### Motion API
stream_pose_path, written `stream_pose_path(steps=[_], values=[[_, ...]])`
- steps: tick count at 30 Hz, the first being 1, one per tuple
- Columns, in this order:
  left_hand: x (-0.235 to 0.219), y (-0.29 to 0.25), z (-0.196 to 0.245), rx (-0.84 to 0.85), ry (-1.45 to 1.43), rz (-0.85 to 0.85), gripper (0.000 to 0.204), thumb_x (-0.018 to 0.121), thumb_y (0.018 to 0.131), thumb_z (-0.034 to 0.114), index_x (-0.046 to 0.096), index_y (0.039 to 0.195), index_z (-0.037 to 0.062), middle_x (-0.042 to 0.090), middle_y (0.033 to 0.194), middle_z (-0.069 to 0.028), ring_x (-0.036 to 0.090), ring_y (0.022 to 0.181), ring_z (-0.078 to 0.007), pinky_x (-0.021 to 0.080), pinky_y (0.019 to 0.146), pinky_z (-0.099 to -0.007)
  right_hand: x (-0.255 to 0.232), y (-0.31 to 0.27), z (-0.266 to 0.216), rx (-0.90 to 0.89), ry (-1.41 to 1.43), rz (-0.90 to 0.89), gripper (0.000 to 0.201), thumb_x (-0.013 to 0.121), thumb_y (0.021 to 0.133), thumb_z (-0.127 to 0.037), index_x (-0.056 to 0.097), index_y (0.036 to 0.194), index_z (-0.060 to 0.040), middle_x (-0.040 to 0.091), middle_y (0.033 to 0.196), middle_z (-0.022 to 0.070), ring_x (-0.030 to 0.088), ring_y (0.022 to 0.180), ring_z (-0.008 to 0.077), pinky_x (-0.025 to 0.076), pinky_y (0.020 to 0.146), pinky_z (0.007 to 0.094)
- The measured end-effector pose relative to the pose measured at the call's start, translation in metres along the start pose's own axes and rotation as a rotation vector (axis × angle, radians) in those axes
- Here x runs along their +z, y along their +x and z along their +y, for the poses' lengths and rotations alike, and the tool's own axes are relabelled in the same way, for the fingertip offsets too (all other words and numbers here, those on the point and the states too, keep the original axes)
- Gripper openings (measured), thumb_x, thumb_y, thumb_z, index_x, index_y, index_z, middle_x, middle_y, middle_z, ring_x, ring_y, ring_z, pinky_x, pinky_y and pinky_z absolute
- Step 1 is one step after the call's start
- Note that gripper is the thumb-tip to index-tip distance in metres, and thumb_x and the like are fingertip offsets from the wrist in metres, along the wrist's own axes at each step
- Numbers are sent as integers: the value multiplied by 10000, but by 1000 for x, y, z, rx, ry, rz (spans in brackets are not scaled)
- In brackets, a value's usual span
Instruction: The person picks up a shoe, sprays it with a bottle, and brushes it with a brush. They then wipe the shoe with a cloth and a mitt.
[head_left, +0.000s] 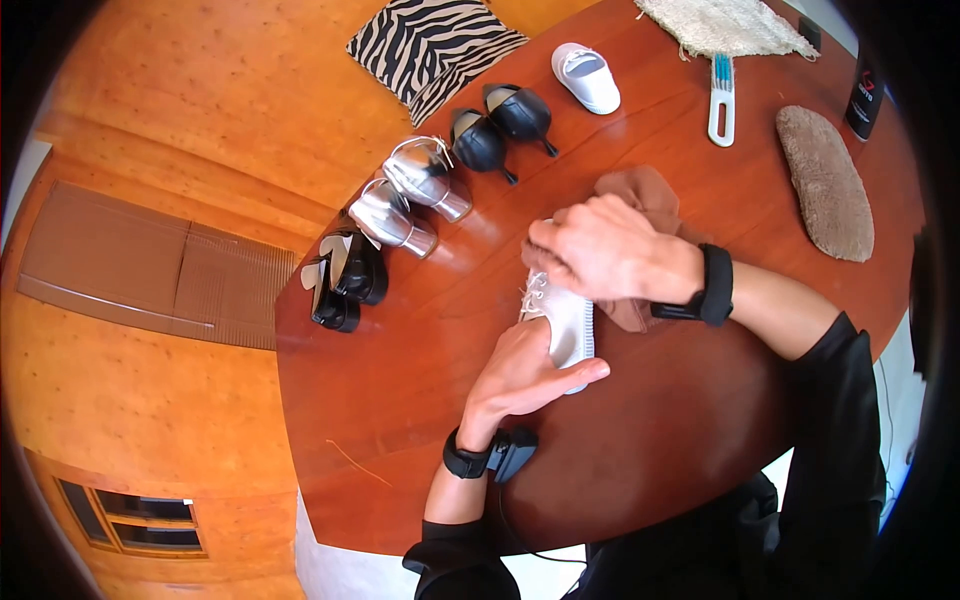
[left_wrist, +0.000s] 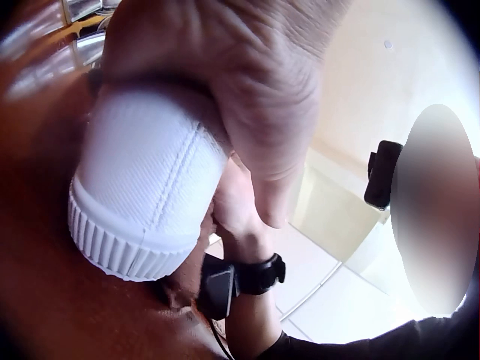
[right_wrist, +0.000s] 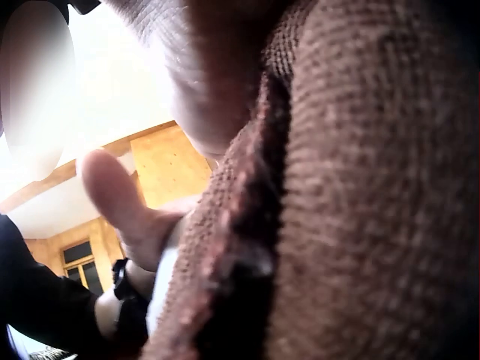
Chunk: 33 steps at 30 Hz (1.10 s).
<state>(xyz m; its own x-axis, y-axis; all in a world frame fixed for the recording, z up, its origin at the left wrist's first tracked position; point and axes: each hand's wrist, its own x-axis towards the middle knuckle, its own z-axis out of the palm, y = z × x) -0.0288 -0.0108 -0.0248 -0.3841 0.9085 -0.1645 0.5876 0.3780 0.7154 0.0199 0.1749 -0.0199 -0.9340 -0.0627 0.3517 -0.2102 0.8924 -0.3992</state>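
A white lace-up sneaker [head_left: 570,330] stands on the table in front of the person, toe pointing away. Its ribbed sole and stitched heel [left_wrist: 150,172] fill much of the left wrist view. The left hand [head_left: 520,370] holds it at the ankle opening, with the fingers hidden in the shoe and the thumb out along the side. Over the toe end, the right hand [head_left: 610,250] grips a brown cloth [head_left: 640,195], whose loose folds spread beyond the hand. Coarse weave of this cloth [right_wrist: 375,165] shows large in the right wrist view. The toe is hidden beneath the right hand.
Along the far left edge stand black shoes [head_left: 345,275], silver heeled shoes [head_left: 425,180] and black heels [head_left: 515,110]. A second white sneaker [head_left: 587,78] sits beyond them. To the right lie a white-handled brush [head_left: 721,110], a pale cloth [head_left: 725,25], a fuzzy brown insole [head_left: 825,185] and a black can [head_left: 865,100].
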Motion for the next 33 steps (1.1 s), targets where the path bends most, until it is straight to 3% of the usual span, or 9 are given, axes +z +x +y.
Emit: stream_pose_path(steps=[2,9,12,14,21,23,27,30,33], values=[[0,2,3,-19,92,-1,662,720,670,546,442,598,-51,472,544,-217,485,493,-346,394,513,-438,-1,3,9,102,-9,10,214,525,837,-252,562,825,-41,582,631,151,588,576,355,473,521,452],[3,1,-4,36,83,37,670,699,697,555,418,609,-47,452,566,-220,478,532,-355,392,545,-442,2,-1,11,116,-103,69,209,540,824,-244,570,849,-39,596,641,158,597,586,349,476,539,452],[1,-2,-6,48,105,47,652,620,767,566,451,656,-54,491,638,-228,503,603,-359,403,591,-440,-11,-5,-1,102,-118,-41,202,550,811,-229,581,859,-35,601,634,161,605,590,345,479,546,444],[2,-2,-5,92,-130,70,642,513,830,586,502,723,-48,542,719,-216,526,667,-355,415,632,-432,-16,-8,-10,74,-47,-169,193,555,800,-215,593,852,-33,603,626,165,606,587,349,483,551,440],[-3,-5,-3,111,-95,30,644,431,856,613,563,903,-16,581,793,-191,548,758,-353,430,688,-425,-13,-14,-27,-166,173,-201,168,563,771,-182,616,861,-49,609,633,137,605,592,337,480,535,437],[-4,-7,-1,69,-92,-4,676,413,854,634,562,906,-23,577,794,-193,543,774,-359,431,699,-426,-11,-13,-23,-179,235,-156,163,558,777,-195,610,853,-60,601,638,133,603,592,323,477,522,436],[1,-4,0,147,-99,112,713,398,845,660,556,872,-35,573,779,-192,537,752,-374,430,691,-427,3,-1,-2,-98,-27,-38,165,549,798,-222,583,825,-63,586,638,130,592,557,316,474,505,432],[-3,-5,1,96,-99,41,779,307,843,711,520,829,-38,540,724,-193,514,707,-388,411,656,-441,2,3,9,112,-114,61,152,543,805,-208,582,832,-64,596,653,142,600,570,330,486,516,428],[-3,-2,-7,57,-58,-43,841,177,833,749,478,800,-35,503,704,-200,490,682,-391,382,638,-455,3,0,12,86,-120,108,162,549,800,-204,580,840,-50,596,645,148,601,562,331,488,524,426]])
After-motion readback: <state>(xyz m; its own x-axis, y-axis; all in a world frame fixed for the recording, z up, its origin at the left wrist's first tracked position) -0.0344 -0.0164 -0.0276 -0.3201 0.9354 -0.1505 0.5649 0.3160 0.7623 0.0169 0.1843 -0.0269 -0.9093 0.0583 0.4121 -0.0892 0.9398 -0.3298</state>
